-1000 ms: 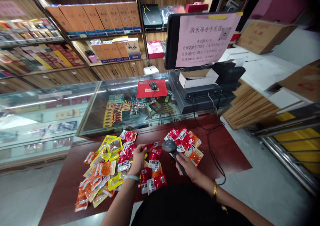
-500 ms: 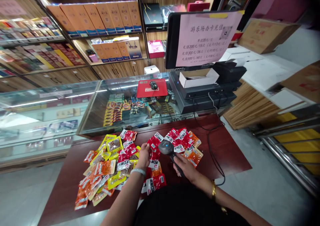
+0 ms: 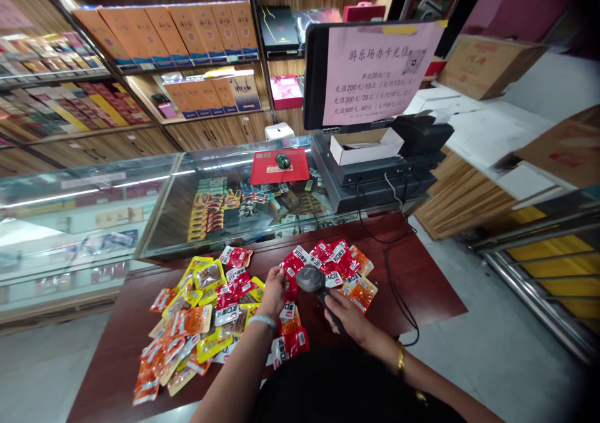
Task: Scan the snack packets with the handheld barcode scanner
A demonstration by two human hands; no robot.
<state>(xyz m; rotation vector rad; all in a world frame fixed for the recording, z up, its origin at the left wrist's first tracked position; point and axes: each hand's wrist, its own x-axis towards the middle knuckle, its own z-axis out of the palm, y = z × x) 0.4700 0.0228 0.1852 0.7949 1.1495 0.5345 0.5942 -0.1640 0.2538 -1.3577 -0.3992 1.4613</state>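
Note:
My left hand (image 3: 273, 290) holds a red snack packet (image 3: 292, 263) up by its lower edge, just left of the scanner head. My right hand (image 3: 349, 317) grips the handle of a black barcode scanner (image 3: 311, 278), whose head points at that packet. Both hands hover over a dark red table (image 3: 422, 285). To the left lies a spread of several yellow, orange and red packets (image 3: 197, 313). A smaller heap of red and orange packets (image 3: 344, 267) lies right of the scanner.
The scanner's black cable (image 3: 396, 298) runs across the table toward a till (image 3: 375, 173) with a monitor carrying a pink notice (image 3: 375, 73). A glass display counter (image 3: 140, 204) stands behind the table, with a red mouse pad (image 3: 279, 165). Shelves of boxes line the back wall.
My left hand picked a red packet from the pile and raised it to the right, up to the scanner head. My right hand tilted the scanner slightly left toward it.

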